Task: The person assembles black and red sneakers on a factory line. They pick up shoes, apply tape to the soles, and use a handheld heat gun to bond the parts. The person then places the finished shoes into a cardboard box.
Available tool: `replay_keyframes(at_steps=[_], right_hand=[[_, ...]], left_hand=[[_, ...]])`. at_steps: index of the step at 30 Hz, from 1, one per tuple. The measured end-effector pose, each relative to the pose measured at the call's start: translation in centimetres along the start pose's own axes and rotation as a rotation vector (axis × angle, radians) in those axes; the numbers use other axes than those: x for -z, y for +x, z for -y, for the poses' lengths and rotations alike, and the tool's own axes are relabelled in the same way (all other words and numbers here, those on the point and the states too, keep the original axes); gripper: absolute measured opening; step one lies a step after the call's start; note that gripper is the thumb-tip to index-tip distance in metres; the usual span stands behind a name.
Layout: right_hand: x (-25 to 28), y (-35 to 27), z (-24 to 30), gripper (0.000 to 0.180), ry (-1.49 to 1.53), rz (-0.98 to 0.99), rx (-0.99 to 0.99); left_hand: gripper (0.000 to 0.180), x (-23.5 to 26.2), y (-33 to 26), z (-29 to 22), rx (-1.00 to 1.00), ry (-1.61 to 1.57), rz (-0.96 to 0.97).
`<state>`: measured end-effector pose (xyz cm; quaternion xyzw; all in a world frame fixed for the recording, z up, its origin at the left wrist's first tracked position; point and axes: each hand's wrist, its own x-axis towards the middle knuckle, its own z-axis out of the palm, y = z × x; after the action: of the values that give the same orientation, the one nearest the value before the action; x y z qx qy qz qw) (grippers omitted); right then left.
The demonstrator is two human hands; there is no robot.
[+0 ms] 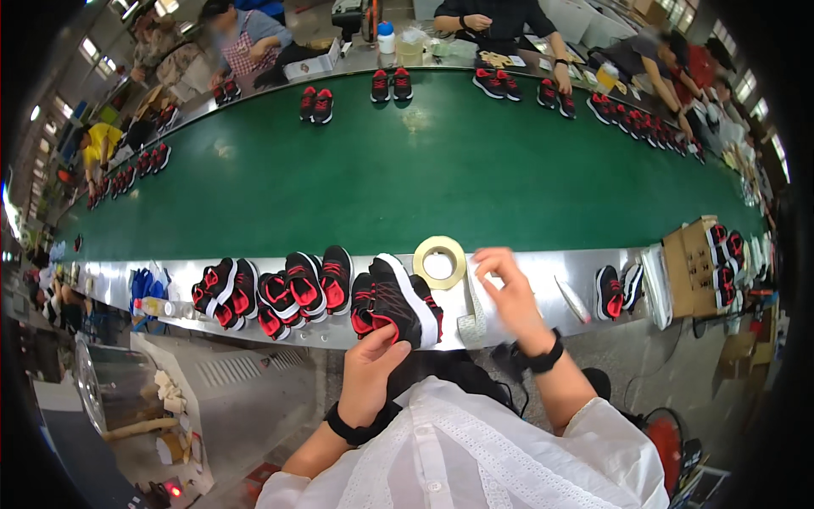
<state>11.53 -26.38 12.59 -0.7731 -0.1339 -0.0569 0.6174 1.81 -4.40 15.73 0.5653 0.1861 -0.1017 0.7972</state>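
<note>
My left hand (371, 366) pinches the light, soft black-and-red mesh sneaker (393, 304) at its firmer heel, lower centre, while my right hand (506, 288) hovers open beside the tan tape roll (439, 260).

Brown cardboard box (688, 265), far right
</note>
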Motion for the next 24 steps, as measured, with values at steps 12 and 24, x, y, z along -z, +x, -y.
replay_keyframes(at_steps=[12, 24], right_hand=[[2.8, 4.4, -28.7, 0.013, -1.022, 0.179, -0.275], [0.8, 2.2, -12.5, 0.028, -0.207, 0.137, -0.151]], left_hand=[[0.03, -1.9, 0.7, 0.8, -0.033, -0.034, -0.195], [0.033, -0.6, 0.8, -0.1, -0.048, -0.225, -0.119]])
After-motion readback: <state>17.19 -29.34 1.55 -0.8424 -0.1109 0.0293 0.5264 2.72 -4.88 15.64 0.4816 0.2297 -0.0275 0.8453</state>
